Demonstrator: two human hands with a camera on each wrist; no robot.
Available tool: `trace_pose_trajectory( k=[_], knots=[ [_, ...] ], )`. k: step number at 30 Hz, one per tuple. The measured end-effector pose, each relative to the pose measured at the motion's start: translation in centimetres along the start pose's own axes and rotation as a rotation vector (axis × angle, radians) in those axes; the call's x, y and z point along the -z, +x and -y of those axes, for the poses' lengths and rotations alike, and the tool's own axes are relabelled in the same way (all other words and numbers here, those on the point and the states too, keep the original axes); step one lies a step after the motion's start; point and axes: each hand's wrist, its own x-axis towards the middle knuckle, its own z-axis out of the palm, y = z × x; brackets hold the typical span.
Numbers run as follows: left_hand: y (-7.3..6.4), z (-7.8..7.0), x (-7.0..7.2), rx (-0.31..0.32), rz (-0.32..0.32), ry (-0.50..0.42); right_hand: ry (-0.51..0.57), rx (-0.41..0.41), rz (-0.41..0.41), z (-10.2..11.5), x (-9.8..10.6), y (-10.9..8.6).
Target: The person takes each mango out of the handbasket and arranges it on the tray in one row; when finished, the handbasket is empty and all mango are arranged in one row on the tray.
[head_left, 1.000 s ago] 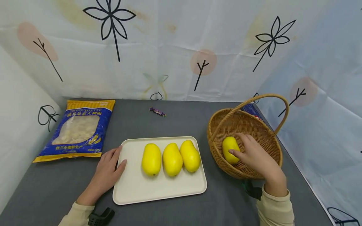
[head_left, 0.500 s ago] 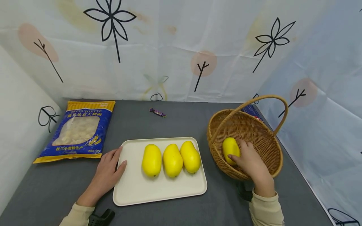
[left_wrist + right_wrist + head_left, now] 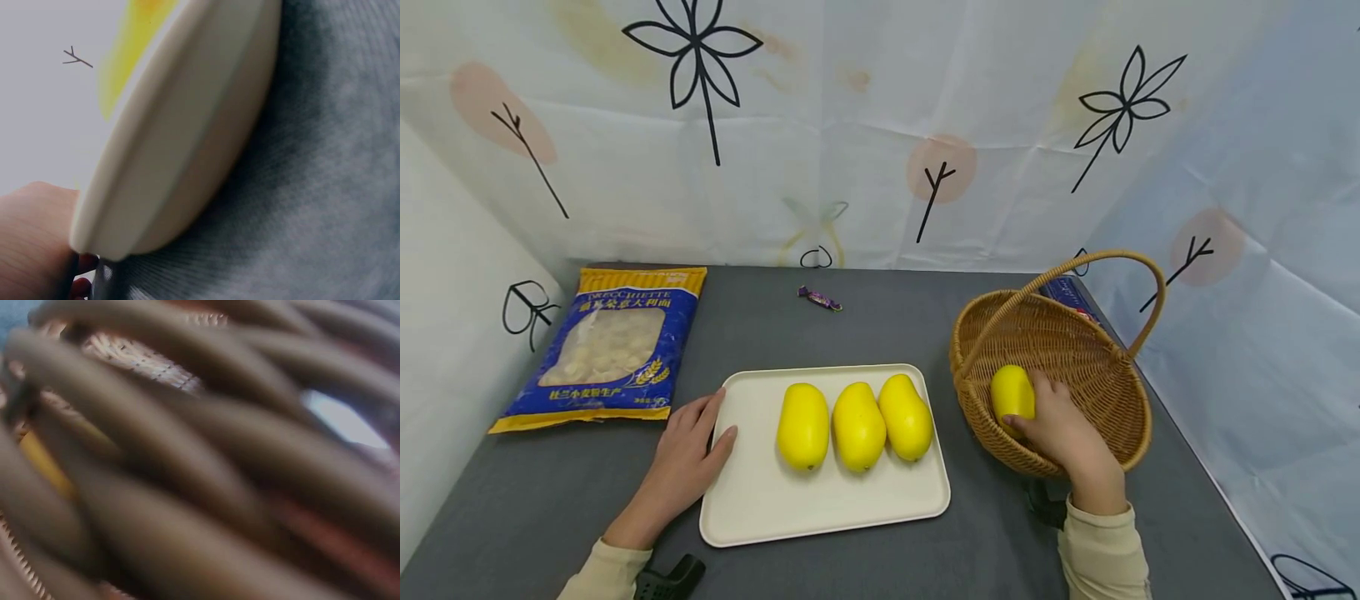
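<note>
A yellow mango [image 3: 1012, 392] lies in the left part of a wicker basket [image 3: 973, 417]. My right hand [image 3: 1070, 425] reaches over the basket's near rim and grips this mango, thumb at its near end and fingers down along its right side; the fingertips are hidden. The left hand [image 3: 688, 454] rests at the left edge of a cream tray [image 3: 790, 508], with its thumb over the rim. On the tray lie three more mangoes [image 3: 858, 427], side by side. The tray's edge [image 3: 169, 137] fills the left wrist view. Blurred wicker strands [image 3: 169, 444] cover most of the right wrist view.
A blue and yellow bag of pasta [image 3: 606, 346] lies at the back left. A small purple wrapped candy [image 3: 819, 298] sits near the back edge. Behind the basket, whose tall handle [image 3: 1150, 275] arches upward, a dark blue packet [image 3: 1063, 292] is partly hidden.
My right hand has moved left and lower in the basket, closing its fingers round the mango. The left hand and the tray have stayed in place.
</note>
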Motion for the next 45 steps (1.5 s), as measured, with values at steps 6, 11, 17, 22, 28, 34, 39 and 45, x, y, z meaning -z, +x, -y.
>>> trace_pose_trajectory(
  k=[6, 11, 17, 22, 28, 34, 39, 45],
  knots=[
    [0.0, 0.0, 0.0, 0.01, 0.01, 0.002, 0.005, -0.027, 0.022, -0.1, -0.5, 0.4],
    [0.0, 0.0, 0.1, 0.006, 0.003, 0.006, -0.009, -0.03, 0.043, -0.3, -0.8, 0.6],
    [0.1, -0.1, 0.2, 0.01, 0.005, 0.014, -0.036, -0.01, 0.054, -0.3, -0.7, 0.7],
    [0.0, -0.1, 0.2, 0.017, 0.01, 0.014, -0.07, 0.044, 0.045, -0.5, -0.8, 0.9],
    [0.0, 0.0, 0.2, 0.017, 0.012, 0.011, -0.044, 0.036, 0.066, -0.6, -1.0, 0.9],
    [0.0, -0.1, 0.1, 0.013, 0.008, 0.007, -0.06, 0.074, 0.054, -0.5, -0.7, 0.7],
    [0.0, 0.0, 0.1, 0.013, 0.006, 0.01, -0.067, 0.12, 0.046, -0.6, -0.3, 0.5],
    [0.0, -0.1, 0.1, 0.009, 0.005, 0.002, -0.06, 0.112, 0.013, -0.6, 0.1, 0.0]
  ],
)
